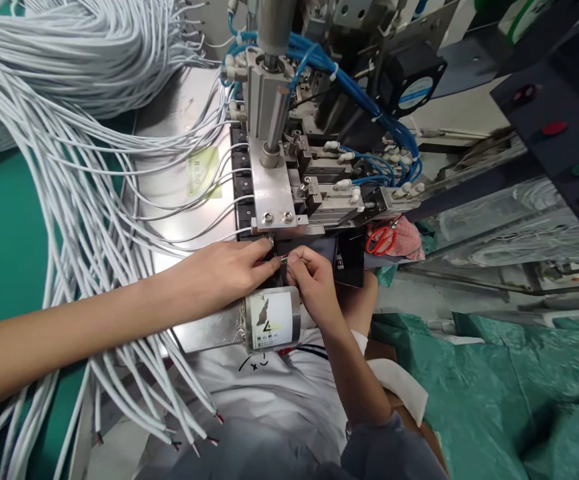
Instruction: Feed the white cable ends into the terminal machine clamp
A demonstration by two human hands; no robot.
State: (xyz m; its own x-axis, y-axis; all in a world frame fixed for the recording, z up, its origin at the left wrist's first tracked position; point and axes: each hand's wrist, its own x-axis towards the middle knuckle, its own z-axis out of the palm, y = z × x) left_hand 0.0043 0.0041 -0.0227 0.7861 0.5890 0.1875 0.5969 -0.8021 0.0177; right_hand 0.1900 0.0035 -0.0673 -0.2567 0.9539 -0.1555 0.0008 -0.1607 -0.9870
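My left hand (pixel 239 267) reaches in from the left, thumb and finger pinched on a cable whose body is hidden beneath the hand. Thin coloured wires (pixel 284 259) at the cable's end show between my two hands. Facing it, my right hand (pixel 314 280) is closed, its fingertips pinching those wire ends. Both hands are just below the front of a metal clamping fixture (pixel 272 193) with a black slotted block (pixel 242 160). Several white cables (pixel 214 223) run into the block's slots from the left.
A large bundle of white cables (pixel 79 53) covers the upper left, over a green surface (pixel 4 220). Blue air hoses (pixel 354 93) loop over the machine. Red-handled scissors (pixel 382 240) lie on a pink cloth (pixel 409 240). A control box (pixel 559 100) with buttons hangs at right.
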